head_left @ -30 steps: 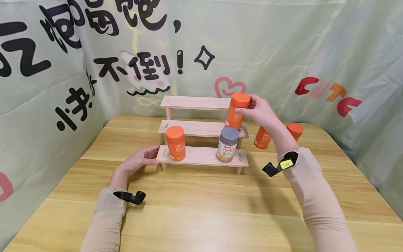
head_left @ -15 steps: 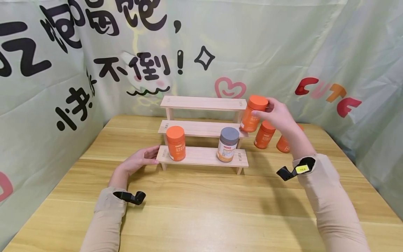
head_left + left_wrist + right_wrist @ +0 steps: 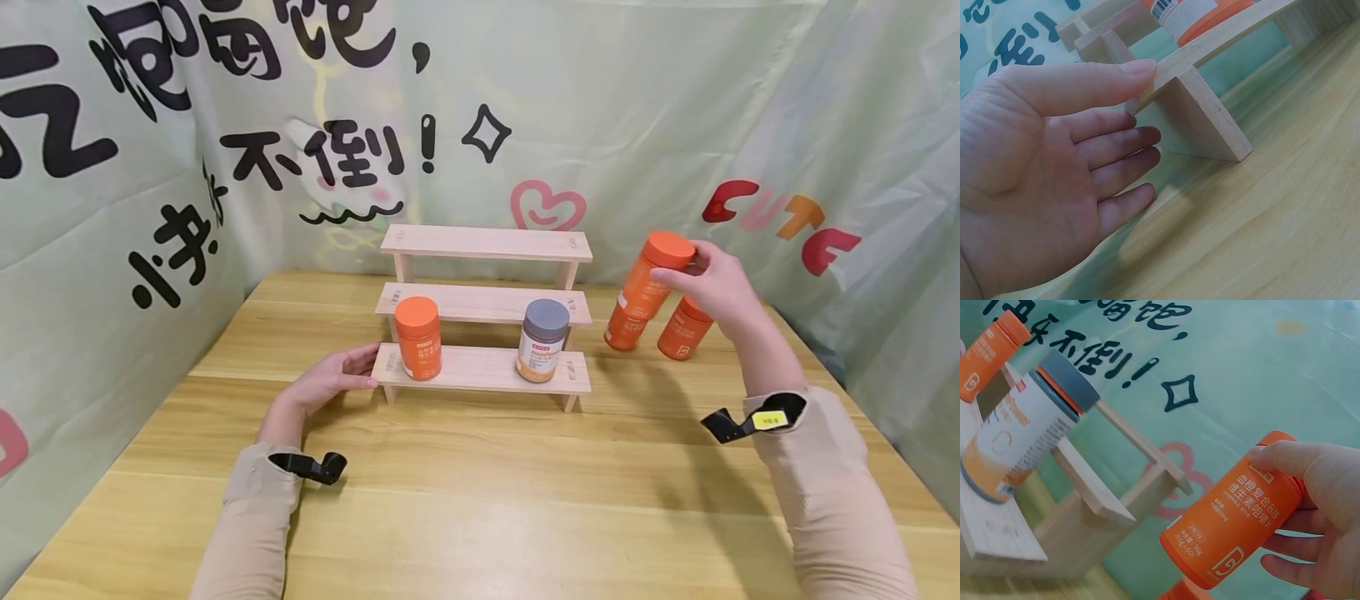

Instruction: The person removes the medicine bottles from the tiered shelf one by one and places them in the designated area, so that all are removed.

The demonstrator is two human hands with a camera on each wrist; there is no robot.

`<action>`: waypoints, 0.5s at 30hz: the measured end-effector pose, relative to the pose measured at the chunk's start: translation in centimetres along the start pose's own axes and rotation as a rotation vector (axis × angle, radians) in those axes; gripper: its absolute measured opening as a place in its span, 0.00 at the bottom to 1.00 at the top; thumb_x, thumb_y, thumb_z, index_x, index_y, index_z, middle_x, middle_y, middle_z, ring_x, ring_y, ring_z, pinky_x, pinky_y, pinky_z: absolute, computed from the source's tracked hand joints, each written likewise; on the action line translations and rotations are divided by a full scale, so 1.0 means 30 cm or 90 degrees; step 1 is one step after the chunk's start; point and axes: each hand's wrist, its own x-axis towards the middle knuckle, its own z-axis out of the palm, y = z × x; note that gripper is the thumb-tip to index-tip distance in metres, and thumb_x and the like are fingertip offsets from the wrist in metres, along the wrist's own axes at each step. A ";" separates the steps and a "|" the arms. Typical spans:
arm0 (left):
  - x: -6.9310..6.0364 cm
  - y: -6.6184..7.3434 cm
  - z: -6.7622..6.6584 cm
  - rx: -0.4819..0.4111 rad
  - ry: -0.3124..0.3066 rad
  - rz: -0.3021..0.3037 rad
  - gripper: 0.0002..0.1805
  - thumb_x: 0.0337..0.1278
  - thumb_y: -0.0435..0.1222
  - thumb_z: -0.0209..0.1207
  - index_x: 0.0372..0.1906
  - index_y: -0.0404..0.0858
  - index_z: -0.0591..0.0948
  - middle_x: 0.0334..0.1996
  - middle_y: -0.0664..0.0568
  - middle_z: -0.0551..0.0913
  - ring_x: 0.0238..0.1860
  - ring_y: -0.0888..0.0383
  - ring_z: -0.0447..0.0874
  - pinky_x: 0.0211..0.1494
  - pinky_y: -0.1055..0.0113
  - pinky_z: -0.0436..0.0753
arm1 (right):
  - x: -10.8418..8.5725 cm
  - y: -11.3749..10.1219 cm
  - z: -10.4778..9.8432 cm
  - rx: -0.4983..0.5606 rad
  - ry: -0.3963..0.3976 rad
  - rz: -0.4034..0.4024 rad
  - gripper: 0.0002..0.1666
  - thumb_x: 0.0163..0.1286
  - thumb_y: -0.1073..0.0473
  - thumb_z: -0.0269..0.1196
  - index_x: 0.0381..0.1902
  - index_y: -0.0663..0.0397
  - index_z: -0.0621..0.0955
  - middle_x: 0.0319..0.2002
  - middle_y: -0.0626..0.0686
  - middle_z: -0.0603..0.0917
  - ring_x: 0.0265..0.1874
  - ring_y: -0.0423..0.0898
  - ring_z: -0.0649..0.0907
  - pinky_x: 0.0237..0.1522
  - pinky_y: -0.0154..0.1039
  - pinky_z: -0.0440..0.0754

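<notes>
Orange cylindrical bottle with an orange screw lid (image 3: 647,279): it appears held off the bench (image 3: 480,500), at about three o'clock from the pale wooden three-step rack (image 3: 483,242) and well apart from it. The right hand (image 3: 716,279) grips it high, thumb across the front near the lid and fingers behind.

A second orange bottle (image 3: 625,332) stands at seven o'clock from the held one, partly covered by it in the head view; whether they touch cannot be told. A third orange bottle (image 3: 686,329) stands at five o'clock.

The left hand (image 3: 333,379), at eight o'clock on the rack, rests its thumb on the end of the lowest step (image 3: 483,367), other fingers loosely extended. That step bears a fourth orange bottle (image 3: 420,342) and a white-and-orange bottle with a grey lid (image 3: 542,350) at four o'clock.

The step in hand looks like shifting the held bottle beside the rack. The next move seems to call for a firm, upright grip, keeping its base from knocking the neighbours below.
</notes>
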 end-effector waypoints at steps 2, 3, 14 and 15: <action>0.001 0.000 0.000 0.000 -0.001 0.000 0.43 0.56 0.34 0.59 0.70 0.25 0.47 0.70 0.34 0.48 0.70 0.41 0.46 0.70 0.51 0.49 | -0.009 0.017 -0.014 -0.008 0.003 0.008 0.47 0.62 0.40 0.60 0.69 0.61 0.58 0.59 0.62 0.68 0.53 0.53 0.70 0.57 0.54 0.68; 0.001 0.000 0.000 0.000 -0.001 0.000 0.43 0.56 0.34 0.59 0.70 0.25 0.47 0.70 0.34 0.48 0.70 0.41 0.46 0.70 0.52 0.48 | -0.014 0.026 -0.020 -0.011 0.005 0.012 0.47 0.62 0.40 0.60 0.69 0.61 0.58 0.59 0.62 0.68 0.52 0.52 0.70 0.57 0.53 0.68; 0.000 0.004 0.001 0.002 -0.003 0.005 0.43 0.57 0.34 0.58 0.69 0.24 0.47 0.70 0.34 0.47 0.70 0.40 0.45 0.70 0.51 0.47 | -0.068 0.120 -0.063 -0.046 0.026 0.039 0.47 0.63 0.40 0.58 0.69 0.64 0.56 0.59 0.63 0.67 0.46 0.44 0.70 0.51 0.48 0.71; -0.001 0.006 0.001 0.004 -0.003 0.006 0.43 0.57 0.34 0.58 0.69 0.24 0.47 0.70 0.34 0.47 0.70 0.40 0.45 0.70 0.51 0.47 | -0.072 0.129 -0.064 -0.045 0.028 0.039 0.48 0.63 0.40 0.58 0.69 0.65 0.56 0.59 0.63 0.67 0.46 0.44 0.69 0.51 0.47 0.71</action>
